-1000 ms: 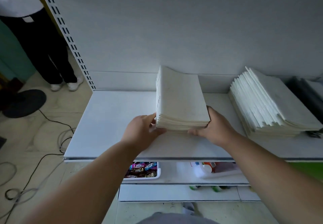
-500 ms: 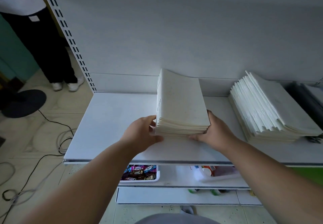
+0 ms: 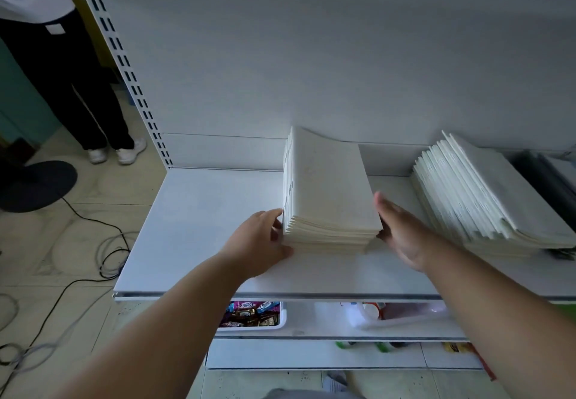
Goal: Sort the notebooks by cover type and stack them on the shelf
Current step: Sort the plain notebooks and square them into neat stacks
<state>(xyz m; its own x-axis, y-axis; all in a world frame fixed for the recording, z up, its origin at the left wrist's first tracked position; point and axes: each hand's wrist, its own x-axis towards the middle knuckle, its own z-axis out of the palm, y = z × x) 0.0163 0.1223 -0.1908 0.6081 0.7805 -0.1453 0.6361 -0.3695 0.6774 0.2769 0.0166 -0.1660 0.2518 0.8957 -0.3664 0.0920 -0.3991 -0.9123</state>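
A white metal shelf (image 3: 199,227) with a pale back panel carries the work, fixed to a slotted upright (image 3: 131,77) at its left end. A squared stack of cream-covered notebooks (image 3: 327,193) lies flat near the middle of the shelf, its far edge close to the back panel. The left hand (image 3: 260,243) rests against the near left corner of this stack, fingers lightly curled and touching its side, thumb at the bottom edge; it steadies the stack without closing round it. The right hand (image 3: 402,233) stands just beside the near right corner, fingers straight and held together, blurred; contact with the stack cannot be confirmed. Well apart to the right sits a second stack of white notebooks (image 3: 486,199), fanned and slanting, with a dark item beyond it, unclear. On the lower shelf, a white tray of wrapped sweets (image 3: 252,314) is visible below the front edge. Cables (image 3: 93,236) lie on the tiled floor at left, where a person in dark trousers (image 3: 71,71) stands.
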